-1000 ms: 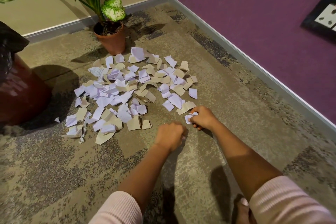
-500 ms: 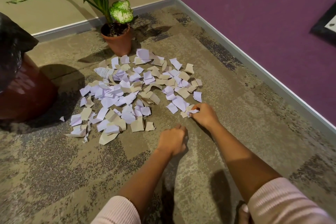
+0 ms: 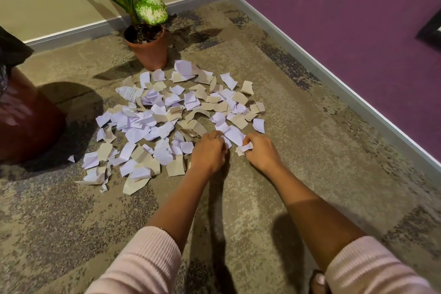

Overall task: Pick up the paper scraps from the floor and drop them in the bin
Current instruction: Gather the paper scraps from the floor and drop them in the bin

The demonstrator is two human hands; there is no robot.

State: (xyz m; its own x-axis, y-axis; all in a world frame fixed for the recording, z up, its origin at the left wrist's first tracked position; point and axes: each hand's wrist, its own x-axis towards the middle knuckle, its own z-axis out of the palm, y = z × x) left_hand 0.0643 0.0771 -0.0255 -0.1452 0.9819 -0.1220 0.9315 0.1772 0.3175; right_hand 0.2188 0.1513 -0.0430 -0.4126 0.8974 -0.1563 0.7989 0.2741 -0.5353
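Note:
Several white and beige paper scraps [image 3: 167,124] lie spread in a wide pile on the carpet. My right hand [image 3: 261,153] rests at the pile's near right edge with its fingers closed on a few white scraps [image 3: 245,148]. My left hand [image 3: 208,151] sits just left of it at the pile's near edge, fingers curled down onto a scrap; I cannot tell whether it grips it. The dark red bin [image 3: 22,122] with a black liner stands at the far left, partly out of frame.
A potted plant [image 3: 148,48] in a terracotta pot stands just behind the pile. A purple wall [image 3: 346,19] with a grey skirting runs along the right, a beige wall along the back. My toes [image 3: 318,280] show at the bottom right.
My left hand has moved forward from bare carpet to the pile's near edge, beside the right hand. The right hand has gathered scraps into its fingers. The camera has moved closer.

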